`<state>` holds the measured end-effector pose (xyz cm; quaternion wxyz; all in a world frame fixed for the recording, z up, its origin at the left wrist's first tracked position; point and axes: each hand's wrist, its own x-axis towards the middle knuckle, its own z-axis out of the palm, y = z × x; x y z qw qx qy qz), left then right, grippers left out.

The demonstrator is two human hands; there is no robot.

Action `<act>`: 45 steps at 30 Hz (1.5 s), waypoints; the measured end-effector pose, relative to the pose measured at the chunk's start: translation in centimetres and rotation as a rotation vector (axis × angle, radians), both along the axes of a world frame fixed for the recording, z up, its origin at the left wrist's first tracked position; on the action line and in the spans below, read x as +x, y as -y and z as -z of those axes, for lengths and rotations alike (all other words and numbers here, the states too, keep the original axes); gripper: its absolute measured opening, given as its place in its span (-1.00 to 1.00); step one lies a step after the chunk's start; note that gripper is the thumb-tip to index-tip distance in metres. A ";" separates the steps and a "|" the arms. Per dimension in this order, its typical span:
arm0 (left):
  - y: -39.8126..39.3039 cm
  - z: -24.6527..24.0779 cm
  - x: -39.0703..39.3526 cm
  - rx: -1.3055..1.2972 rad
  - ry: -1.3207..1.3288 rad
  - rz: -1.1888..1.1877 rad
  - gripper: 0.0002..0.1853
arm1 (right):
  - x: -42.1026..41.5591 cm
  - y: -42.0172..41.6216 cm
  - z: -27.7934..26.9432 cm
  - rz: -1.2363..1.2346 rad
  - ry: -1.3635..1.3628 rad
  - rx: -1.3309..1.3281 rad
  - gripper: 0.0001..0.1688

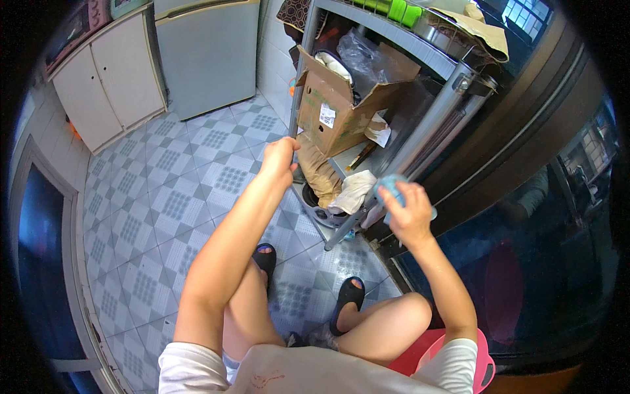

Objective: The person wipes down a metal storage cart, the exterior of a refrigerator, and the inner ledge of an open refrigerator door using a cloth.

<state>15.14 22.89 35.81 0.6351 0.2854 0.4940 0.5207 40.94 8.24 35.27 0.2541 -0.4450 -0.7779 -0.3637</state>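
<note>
My left hand (279, 160) is closed around the left metal post (303, 74) of a storage rack. My right hand (409, 214) grips a light blue cloth (391, 189), which lies against the rack's thick front right post (418, 133). Part of the cloth is hidden under my fingers. Between my hands, on the rack's low shelf, stands an open cardboard box (320, 111) with a clear plastic bag (362, 54) in it. In front of the box are a brown wrapped bundle (317, 170) and a crumpled white cloth (353, 189).
A dark glossy door panel (492, 266) runs along my right side. A pink plastic basin (485, 362) sits by my right elbow. Ahead are a refrigerator (211, 59) and a white cabinet (106, 81). Patterned tiles (179, 202) cover the floor. The rack's top holds a wire basket (384, 15).
</note>
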 end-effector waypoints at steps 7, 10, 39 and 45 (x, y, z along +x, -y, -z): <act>-0.3 0.3 -2.1 -0.036 -0.002 -0.101 -0.75 | -3.2 -3.4 -12.1 0.093 -0.066 0.572 -0.57; -0.3 0.5 -3.7 -0.025 -0.030 -0.123 -0.77 | -3.7 -4.1 -9.9 0.186 -0.021 0.555 -0.62; 4.4 -0.2 -7.5 0.059 -0.051 0.043 -0.76 | -15.7 -3.6 -4.5 -0.539 -0.594 -0.169 -0.47; 1.3 -3.9 -7.7 0.212 -0.298 0.207 -0.77 | -17.3 -6.4 -1.8 -0.597 -0.748 -0.313 -0.48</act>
